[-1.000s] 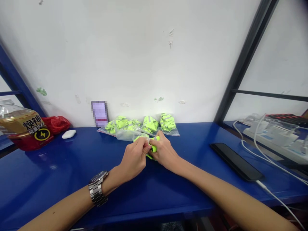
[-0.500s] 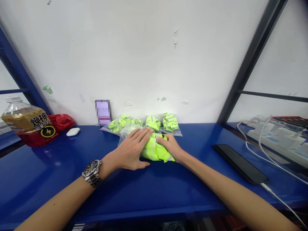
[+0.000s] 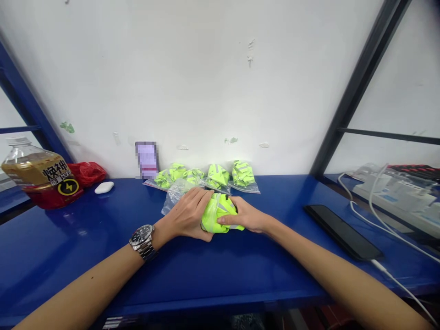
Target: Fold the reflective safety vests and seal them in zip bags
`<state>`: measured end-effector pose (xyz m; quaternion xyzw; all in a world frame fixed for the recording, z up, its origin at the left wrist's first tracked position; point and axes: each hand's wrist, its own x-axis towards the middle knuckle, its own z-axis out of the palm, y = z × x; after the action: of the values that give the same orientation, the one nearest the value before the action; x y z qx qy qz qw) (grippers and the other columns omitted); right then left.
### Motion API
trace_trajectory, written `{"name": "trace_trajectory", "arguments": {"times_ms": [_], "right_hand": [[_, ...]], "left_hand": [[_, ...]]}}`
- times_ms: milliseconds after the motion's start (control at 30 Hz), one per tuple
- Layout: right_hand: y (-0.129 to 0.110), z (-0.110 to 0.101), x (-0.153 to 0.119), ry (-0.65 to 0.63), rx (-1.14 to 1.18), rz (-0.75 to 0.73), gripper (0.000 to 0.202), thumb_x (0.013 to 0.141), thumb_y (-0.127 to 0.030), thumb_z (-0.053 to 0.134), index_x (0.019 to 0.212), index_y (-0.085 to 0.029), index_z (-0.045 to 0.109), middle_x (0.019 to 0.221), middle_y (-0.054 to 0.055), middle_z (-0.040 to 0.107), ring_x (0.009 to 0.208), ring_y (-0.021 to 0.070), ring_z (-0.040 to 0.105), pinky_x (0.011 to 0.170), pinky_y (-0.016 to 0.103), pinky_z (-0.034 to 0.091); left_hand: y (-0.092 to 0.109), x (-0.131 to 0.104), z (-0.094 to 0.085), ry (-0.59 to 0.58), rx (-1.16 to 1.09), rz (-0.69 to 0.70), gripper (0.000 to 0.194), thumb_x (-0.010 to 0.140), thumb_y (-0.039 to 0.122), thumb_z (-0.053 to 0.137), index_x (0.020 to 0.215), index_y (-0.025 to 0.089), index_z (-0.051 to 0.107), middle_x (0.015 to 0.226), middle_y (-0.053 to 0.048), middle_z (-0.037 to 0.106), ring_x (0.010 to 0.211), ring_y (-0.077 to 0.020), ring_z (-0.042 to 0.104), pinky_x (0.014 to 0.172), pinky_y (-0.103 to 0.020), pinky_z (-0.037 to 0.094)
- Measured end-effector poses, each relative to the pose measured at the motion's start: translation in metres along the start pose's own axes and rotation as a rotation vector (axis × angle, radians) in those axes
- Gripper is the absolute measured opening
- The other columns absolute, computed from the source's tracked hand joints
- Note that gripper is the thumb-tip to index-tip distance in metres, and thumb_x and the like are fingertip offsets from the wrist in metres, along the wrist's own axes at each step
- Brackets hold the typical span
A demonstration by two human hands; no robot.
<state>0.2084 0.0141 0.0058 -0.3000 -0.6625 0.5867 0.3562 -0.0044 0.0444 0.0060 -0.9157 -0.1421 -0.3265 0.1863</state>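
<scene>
A folded neon yellow-green garment (image 3: 217, 213) with grey reflective strips is partly inside a clear plastic bag (image 3: 173, 195) at the centre of the blue table. My left hand (image 3: 190, 213), with a metal watch on its wrist, wraps round the bagged left side of the bundle. My right hand (image 3: 248, 215) grips the right side, its thumb across the front. Behind the hands, several bagged yellow-green garments, one of them a bundle (image 3: 243, 174) at the right, lie in a row by the wall.
On the blue table (image 3: 220, 270), a bottle (image 3: 41, 172), red plastic bag (image 3: 90, 174) and white case (image 3: 104, 187) are at left. A pixelated upright screen (image 3: 147, 159) stands by the wall. A black phone (image 3: 343, 232) with a white cable and power strips (image 3: 405, 195) are at right.
My left fingers have curled round the bundle from lying flat over it. My right thumb has moved onto its front. More of the clear bag shows at the left.
</scene>
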Motion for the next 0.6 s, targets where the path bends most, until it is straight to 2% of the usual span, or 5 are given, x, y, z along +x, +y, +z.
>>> {"name": "trace_trajectory", "arguments": {"times_ms": [167,267,433,600], "right_hand": [[0.008,0.009,0.002,0.096,-0.119,-0.081,0.043,0.066,-0.043,0.080,0.091,-0.016,0.057,0.078,0.001,0.061,0.061,0.0128,0.056,0.055,0.025,0.049],[0.008,0.016,0.001,0.085,-0.179,-0.094,0.041,0.074,-0.046,0.072,0.095,-0.017,0.053,0.070,-0.001,0.057,0.048,0.0112,0.051,0.043,0.024,0.043],[0.002,0.025,0.000,0.138,-0.372,-0.276,0.026,0.078,-0.036,0.068,0.084,-0.017,0.051,0.068,-0.003,0.049,0.057,0.0089,0.040,0.051,0.022,0.036],[0.010,0.027,0.002,0.230,-0.517,-0.225,0.017,0.074,-0.029,0.065,0.077,-0.017,0.054,0.068,-0.002,0.051,0.061,0.0115,0.042,0.053,0.023,0.036]], "left_hand": [[0.007,0.004,0.000,0.057,0.008,0.032,0.068,0.071,0.035,0.060,0.128,0.006,0.038,0.105,-0.020,0.059,0.100,-0.0353,0.059,0.084,-0.052,0.051],[0.012,0.008,-0.001,0.103,0.038,0.048,0.068,0.072,0.032,0.058,0.130,0.003,0.036,0.104,-0.021,0.059,0.101,-0.0351,0.058,0.084,-0.052,0.051],[0.014,0.006,0.001,0.108,0.065,0.029,0.067,0.072,0.032,0.058,0.129,0.002,0.039,0.108,-0.022,0.059,0.103,-0.0366,0.057,0.089,-0.053,0.048],[0.017,0.007,0.000,0.045,0.115,0.047,0.064,0.075,0.037,0.057,0.127,0.003,0.043,0.108,-0.022,0.060,0.103,-0.0362,0.057,0.091,-0.054,0.044]]}}
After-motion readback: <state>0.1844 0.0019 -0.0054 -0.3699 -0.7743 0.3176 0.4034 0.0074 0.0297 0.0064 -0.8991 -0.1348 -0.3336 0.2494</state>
